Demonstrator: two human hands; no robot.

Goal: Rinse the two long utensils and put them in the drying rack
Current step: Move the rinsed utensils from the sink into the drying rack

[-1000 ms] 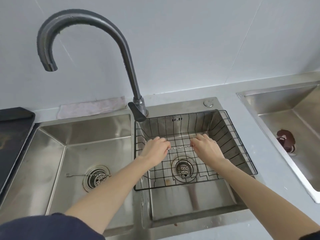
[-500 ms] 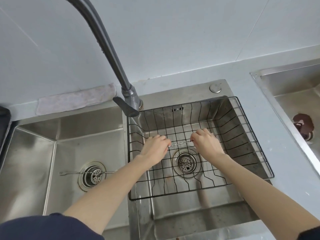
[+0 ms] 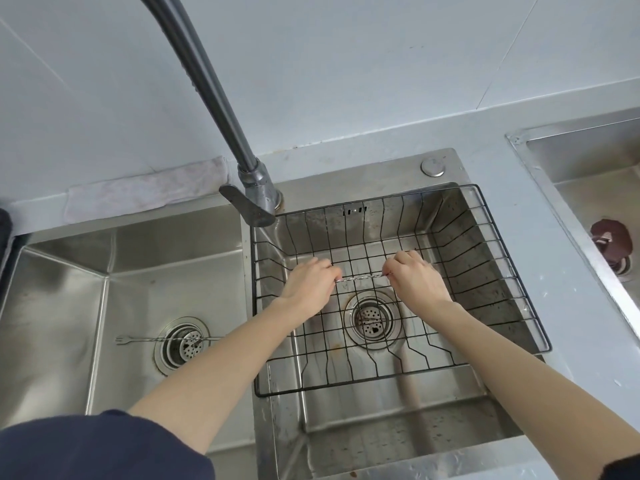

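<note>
Both hands down inside the wire drying rack [image 3: 512, 292] set over the right-hand sink basin [image 3: 398, 427]. Left hand [image 3: 310, 284] pinching one end of a thin twisted metal utensil [image 3: 362, 278], right hand [image 3: 417, 280] pinching the other end, fingers of both curled in around it. Utensil held level between the two hands, above the rack's floor wires and just behind the drain [image 3: 372, 322] of that basin; whether touching the rack wires, cannot tell. Second long utensil, a slim fork [image 3: 156, 339] with a twisted handle, lying flat on the floor of the left basin [image 3: 62, 306], prongs pointing left, handle running across the left drain strainer [image 3: 183, 344] and partly hidden behind the left forearm. Grey tap [image 3: 221, 95] rising from its base between the two basins, lever [image 3: 247, 206] hanging over the rack's rear left corner. Folded pale cloth [image 3: 145, 194] along the back edge of the bench [image 3: 540, 216], behind the left basin. Further sink at far right with a brown stopper [image 3: 607, 237] in it. Dark blue sleeve [image 3: 97, 448] at lower left.
</note>
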